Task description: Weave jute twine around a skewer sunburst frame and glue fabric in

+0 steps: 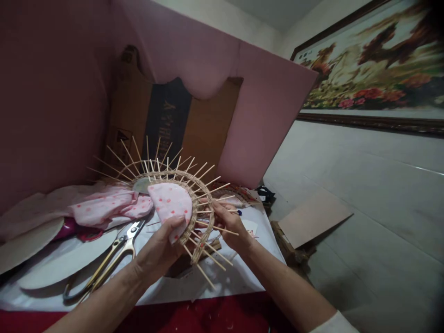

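Note:
A half-round woven wicker frame with thin sticks fanning out from its curved edge is held up over the table. Its flat middle is a half-round panel of pink cloth with red dots. My left hand grips the panel and the lower inner edge, thumb on the cloth and fingers hidden behind. On the right side, my right hand has its fingers closed on the outer woven band among the sticks. Gold-handled scissors lie to the left of my left hand, blades pointing away from me.
Crumpled dotted pink cloth and pale rounded boards lie at the left of the white-covered table. Behind stand a cardboard box and a large pink panel. A flat board is at the right by the wall.

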{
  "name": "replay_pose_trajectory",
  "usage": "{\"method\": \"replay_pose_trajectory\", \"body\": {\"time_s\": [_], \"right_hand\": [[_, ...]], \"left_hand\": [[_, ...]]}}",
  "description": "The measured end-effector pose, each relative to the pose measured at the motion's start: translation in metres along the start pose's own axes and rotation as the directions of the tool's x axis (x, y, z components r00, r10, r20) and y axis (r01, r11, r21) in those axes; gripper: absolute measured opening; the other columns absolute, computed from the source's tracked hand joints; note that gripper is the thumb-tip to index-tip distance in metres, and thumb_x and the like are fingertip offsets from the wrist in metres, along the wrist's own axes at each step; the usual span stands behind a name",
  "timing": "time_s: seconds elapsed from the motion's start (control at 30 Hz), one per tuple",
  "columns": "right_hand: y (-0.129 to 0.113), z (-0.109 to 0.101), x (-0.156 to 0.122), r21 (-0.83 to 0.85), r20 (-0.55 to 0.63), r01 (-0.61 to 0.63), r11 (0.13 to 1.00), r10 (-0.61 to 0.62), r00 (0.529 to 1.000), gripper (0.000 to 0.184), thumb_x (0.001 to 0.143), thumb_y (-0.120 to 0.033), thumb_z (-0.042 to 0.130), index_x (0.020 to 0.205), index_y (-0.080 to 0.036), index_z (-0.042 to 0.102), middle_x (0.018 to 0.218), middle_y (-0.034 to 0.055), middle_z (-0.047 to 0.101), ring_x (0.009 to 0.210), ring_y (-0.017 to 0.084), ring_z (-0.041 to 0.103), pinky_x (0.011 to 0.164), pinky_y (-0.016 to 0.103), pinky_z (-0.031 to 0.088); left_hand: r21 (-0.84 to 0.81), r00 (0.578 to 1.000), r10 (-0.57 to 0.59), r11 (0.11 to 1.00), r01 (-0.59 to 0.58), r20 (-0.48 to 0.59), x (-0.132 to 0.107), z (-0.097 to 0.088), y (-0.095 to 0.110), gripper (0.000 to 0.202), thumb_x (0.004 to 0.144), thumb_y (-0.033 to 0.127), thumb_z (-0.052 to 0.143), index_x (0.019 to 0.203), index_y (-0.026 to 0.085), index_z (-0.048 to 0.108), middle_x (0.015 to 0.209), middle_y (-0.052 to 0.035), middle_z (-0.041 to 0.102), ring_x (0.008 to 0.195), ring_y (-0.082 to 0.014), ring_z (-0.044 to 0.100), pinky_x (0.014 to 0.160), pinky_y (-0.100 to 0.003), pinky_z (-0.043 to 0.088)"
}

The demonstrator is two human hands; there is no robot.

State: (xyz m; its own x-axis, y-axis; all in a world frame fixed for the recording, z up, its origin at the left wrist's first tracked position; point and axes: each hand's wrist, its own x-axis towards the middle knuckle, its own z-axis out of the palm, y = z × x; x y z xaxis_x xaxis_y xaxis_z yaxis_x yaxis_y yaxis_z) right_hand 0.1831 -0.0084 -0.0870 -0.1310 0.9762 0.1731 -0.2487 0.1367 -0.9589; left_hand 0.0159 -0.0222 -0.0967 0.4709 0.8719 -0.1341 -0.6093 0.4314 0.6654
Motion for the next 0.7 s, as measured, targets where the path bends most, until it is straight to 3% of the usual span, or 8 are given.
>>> {"method": "replay_pose_trajectory", "body": {"time_s": [0.1,0.23,0.47,0.6,0.7], "right_hand": [[0.0,-0.004,-0.002,0.079,-0.036,-0.043,0.996,0.046,0.998,0.024,0.073,-0.042,0.067,0.086,-0.022,0.07,0.065,-0.0016,0.054,0.048,0.01,0.044,0.045,0.022,0.037],[-0.002,-0.011,-0.011,0.06,-0.045,-0.044,0.997,0.047,0.998,0.025,0.073,-0.039,0.067,0.088,-0.02,0.073,0.064,-0.0013,0.048,0.051,0.009,0.037,0.045,0.02,0.031],[0.013,-0.02,-0.023,-0.06,0.007,-0.041,0.997,0.042,0.999,0.028,0.076,-0.043,0.065,0.09,-0.02,0.074,0.062,-0.0009,0.042,0.049,0.008,0.028,0.043,0.022,0.02],[0.024,-0.02,-0.034,-0.196,0.028,-0.027,0.98,0.033,0.999,0.029,0.08,-0.046,0.06,0.093,-0.023,0.073,0.065,0.0015,0.048,0.05,0.011,0.035,0.044,0.024,0.027],[0.021,-0.018,-0.044,-0.39,0.108,0.087,0.917,-0.049,0.993,0.03,0.085,-0.045,0.053,0.096,-0.024,0.071,0.079,0.0049,0.058,0.059,0.015,0.047,0.051,0.027,0.038]], "left_hand": [[-0.063,0.997,0.033,0.997,-0.038,-0.071,-0.001,0.002,0.01,0.021,0.081,0.014,0.055,0.098,0.013,0.067,0.092,-0.0109,0.074,0.08,-0.0228,0.069,0.077,-0.037,0.056],[-0.15,0.98,0.153,0.974,-0.172,-0.128,-0.001,0.002,0.033,0.021,0.086,0.018,0.051,0.098,0.012,0.066,0.085,-0.0099,0.074,0.076,-0.0223,0.07,0.073,-0.036,0.057],[-0.083,0.946,0.172,0.976,-0.201,-0.275,0.007,-0.007,0.044,0.012,0.081,0.008,0.055,0.079,0.011,0.067,0.07,-0.0074,0.072,0.061,-0.018,0.068,0.062,-0.03,0.057],[-0.063,0.955,0.15,0.983,-0.171,-0.256,0.01,-0.013,0.045,0.018,0.08,0.004,0.053,0.07,0.012,0.066,0.064,-0.0063,0.071,0.055,-0.016,0.066,0.055,-0.027,0.056],[-0.028,0.97,0.104,0.993,-0.113,-0.219,0.009,-0.016,0.05,0.019,0.08,0.005,0.054,0.065,0.01,0.065,0.061,-0.0075,0.07,0.053,-0.0166,0.065,0.054,-0.027,0.055]]}}
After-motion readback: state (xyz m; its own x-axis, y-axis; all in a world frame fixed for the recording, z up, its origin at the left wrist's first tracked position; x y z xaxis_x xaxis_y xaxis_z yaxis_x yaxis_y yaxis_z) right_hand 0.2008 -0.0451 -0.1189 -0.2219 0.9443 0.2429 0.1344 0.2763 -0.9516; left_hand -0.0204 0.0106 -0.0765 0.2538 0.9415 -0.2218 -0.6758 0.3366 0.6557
